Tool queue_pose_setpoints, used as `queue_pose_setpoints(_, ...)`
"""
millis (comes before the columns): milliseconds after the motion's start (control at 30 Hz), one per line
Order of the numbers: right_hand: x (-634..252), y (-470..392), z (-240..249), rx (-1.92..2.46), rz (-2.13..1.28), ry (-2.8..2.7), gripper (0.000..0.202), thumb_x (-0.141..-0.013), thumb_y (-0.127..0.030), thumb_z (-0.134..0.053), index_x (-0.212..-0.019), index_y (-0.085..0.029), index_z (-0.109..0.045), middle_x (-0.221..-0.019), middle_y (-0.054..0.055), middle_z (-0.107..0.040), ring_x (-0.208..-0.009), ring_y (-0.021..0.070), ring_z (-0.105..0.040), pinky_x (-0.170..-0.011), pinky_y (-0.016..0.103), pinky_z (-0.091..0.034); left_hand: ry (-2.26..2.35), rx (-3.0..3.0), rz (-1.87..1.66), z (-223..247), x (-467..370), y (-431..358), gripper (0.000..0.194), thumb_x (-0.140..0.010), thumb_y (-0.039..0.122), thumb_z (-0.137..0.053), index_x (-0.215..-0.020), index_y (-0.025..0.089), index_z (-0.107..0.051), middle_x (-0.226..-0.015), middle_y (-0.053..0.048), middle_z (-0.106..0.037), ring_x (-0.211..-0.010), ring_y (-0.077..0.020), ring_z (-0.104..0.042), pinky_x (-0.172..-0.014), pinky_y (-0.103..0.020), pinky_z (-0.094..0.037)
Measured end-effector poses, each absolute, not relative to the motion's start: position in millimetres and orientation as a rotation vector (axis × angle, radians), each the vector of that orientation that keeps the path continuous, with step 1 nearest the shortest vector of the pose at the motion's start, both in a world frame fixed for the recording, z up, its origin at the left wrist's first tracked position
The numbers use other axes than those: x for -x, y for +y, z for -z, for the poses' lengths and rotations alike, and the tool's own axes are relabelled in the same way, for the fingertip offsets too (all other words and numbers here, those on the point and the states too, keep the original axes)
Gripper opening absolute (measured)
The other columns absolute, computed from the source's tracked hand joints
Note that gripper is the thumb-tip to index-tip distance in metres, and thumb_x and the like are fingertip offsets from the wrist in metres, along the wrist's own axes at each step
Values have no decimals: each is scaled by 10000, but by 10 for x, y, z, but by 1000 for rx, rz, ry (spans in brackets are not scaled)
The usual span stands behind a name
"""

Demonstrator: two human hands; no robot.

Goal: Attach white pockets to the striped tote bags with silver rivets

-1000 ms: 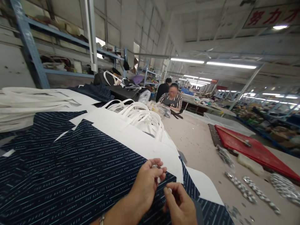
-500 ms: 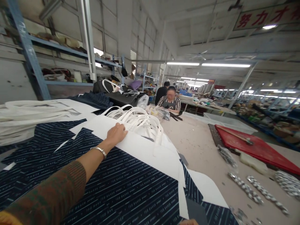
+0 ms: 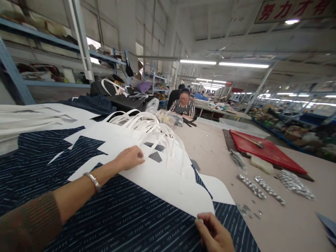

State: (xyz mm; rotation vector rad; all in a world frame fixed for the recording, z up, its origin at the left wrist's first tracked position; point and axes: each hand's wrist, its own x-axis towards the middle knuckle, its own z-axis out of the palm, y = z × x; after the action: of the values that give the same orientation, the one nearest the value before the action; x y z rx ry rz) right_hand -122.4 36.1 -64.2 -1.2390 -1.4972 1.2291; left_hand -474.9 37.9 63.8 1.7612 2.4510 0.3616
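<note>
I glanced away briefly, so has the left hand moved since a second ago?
Yes. Judged against the red sheet, the left hand has moved leftward and farther forward, now at the white panel.

My single view comes from the worn head camera, above the surface [image 3: 210, 150], facing forward and tipped down. The left hand [image 3: 130, 158] and right hand [image 3: 215, 232] sit close, low in frame. I see past them to a co-worker [image 3: 187, 109], farther off, and up to the lights [image 3: 198, 62].
</note>
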Motion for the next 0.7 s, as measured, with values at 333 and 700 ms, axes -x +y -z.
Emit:
queue_pose_setpoints(333,131,105,71,1609,-1119,-1716,328,-754,-520,-628,-747,-193,-662,-504,-55,-476,-422,111,-480,-417,217,-410,1898,-2148,-82,-220,3389,-90,263,-828,295,-528,-1068,216,-601,-1123,-47,-633,-928,-253,-642,-789,-385,-493)
queue_pose_setpoints(700,476,-14,285,1382,-1363,-1717,227,-850,-359,-593,-960,-196,-706,-751,13,-656,-639,140,-598,-612,250,-501,1941,-2151,63,-104,3054,417,515,-725,357,-626,-1196,171,-532,-1190,-121,-590,-938,-318,-635,-763,-431,-502)
